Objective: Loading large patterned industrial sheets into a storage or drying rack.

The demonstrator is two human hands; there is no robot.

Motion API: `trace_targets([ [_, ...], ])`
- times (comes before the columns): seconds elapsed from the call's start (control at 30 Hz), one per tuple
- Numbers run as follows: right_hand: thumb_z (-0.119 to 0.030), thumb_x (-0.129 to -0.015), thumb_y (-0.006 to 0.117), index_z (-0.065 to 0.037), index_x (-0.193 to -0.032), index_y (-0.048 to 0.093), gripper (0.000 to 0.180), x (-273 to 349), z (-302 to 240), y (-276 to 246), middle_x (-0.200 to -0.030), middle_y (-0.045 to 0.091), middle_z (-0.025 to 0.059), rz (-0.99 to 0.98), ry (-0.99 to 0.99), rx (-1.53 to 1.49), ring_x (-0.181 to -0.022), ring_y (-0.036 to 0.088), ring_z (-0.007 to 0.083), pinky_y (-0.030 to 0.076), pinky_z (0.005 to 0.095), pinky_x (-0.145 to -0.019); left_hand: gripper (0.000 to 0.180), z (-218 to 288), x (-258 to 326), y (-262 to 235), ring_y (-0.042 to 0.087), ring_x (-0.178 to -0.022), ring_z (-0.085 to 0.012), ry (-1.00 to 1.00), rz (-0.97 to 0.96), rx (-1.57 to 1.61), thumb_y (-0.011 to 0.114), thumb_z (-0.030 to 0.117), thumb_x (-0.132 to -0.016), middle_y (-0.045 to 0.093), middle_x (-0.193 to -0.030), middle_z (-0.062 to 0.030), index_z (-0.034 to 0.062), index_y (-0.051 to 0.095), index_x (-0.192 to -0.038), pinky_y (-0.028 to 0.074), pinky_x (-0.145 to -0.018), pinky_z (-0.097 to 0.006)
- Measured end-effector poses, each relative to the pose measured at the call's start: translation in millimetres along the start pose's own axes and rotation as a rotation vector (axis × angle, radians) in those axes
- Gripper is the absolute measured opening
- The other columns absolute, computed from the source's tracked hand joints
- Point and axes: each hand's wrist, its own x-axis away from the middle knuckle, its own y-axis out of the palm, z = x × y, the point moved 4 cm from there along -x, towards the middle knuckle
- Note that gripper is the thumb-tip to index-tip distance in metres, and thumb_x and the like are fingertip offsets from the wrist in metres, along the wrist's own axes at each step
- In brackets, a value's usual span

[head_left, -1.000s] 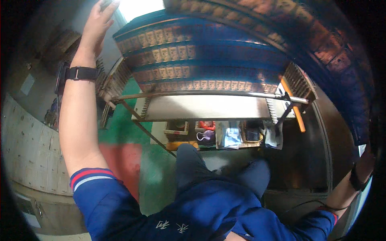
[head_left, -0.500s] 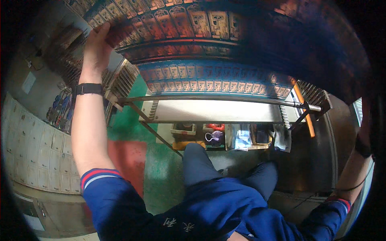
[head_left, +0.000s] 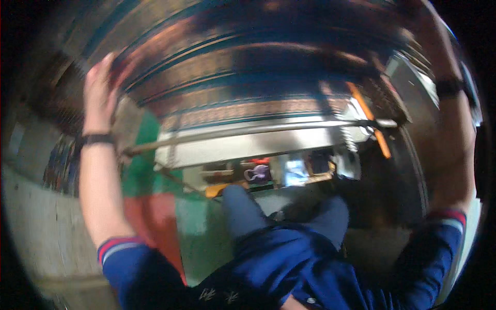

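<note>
A large copper-coloured printed circuit panel (head_left: 248, 26) with dark blue bands fills the top of the view, smeared by motion. My left hand (head_left: 103, 88) is at its left edge, thumb and fingers either side of the rim; the blur softens the fingers. My right hand (head_left: 426, 23) reaches up to the dark top right, where its fingers are hidden in shadow. Beneath the panel, a row of smaller copper patterns (head_left: 248, 109) lies above a white board (head_left: 248, 142).
A metal bar (head_left: 258, 129) crosses in front of me, beside an orange rod (head_left: 369, 121). A lower shelf holds a purple item (head_left: 258, 173), several small things and a clear bag (head_left: 347, 164). Pale lockers (head_left: 46, 222) stand at the left; the floor has green (head_left: 199, 225) and red (head_left: 155, 214) areas.
My view has shifted and blurred. The right hand has risen to the top right, and the left hand sits lower and further left. The panel's patterns have become streaks.
</note>
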Motion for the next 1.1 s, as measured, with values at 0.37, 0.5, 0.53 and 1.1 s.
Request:
trace_targets([
  [0.37,-0.025,-0.092,0.065,-0.009,-0.096,0.060,0.017,-34,66,-9,-0.076,0.057,-0.0013,0.195,0.069,-0.232,-0.061,0.052,0.0111,0.041,0.0275,-0.053,0.034,-23,-6,-20,0.061,-0.099,-0.0165,-0.086,0.168,-0.087,0.067,0.030,-0.093,0.061,-0.112,-0.0064,0.0066,0.054,-0.115,0.049,-0.087,-0.031],
  [0.5,-0.024,-0.092,0.065,-0.009,-0.097,0.059,0.017,-35,53,3,-0.076,0.057,-0.0014,0.255,0.077,-0.210,-0.061,0.052,0.0107,0.041,0.0262,-0.053,0.033,-26,-10,-38,0.059,-0.107,-0.0168,-0.141,0.138,-0.041,0.064,0.024,-0.095,0.061,-0.119,-0.0084,0.0057,0.055,-0.120,0.048,-0.091,-0.031],
  [0.53,-0.024,-0.092,0.065,-0.009,-0.097,0.059,0.017,-36,55,3,-0.076,0.057,-0.0016,0.242,0.102,-0.192,-0.062,0.053,0.0107,0.042,0.0261,-0.054,0.031,-24,-7,-35,0.059,-0.106,-0.0164,-0.131,0.172,-0.069,0.064,0.024,-0.095,0.061,-0.117,-0.0079,0.0061,0.054,-0.118,0.048,-0.090,-0.030],
  [1.1,-0.024,-0.093,0.065,-0.006,-0.095,0.058,0.019,-18,80,5,-0.078,0.055,0.0003,0.205,0.147,-0.283,-0.067,0.053,0.0110,0.042,0.0265,-0.059,0.034,-19,2,-24,0.059,-0.094,-0.0148,-0.103,0.210,-0.177,0.067,0.032,-0.093,0.058,-0.103,-0.0044,0.0088,0.048,-0.110,0.049,-0.083,-0.030],
])
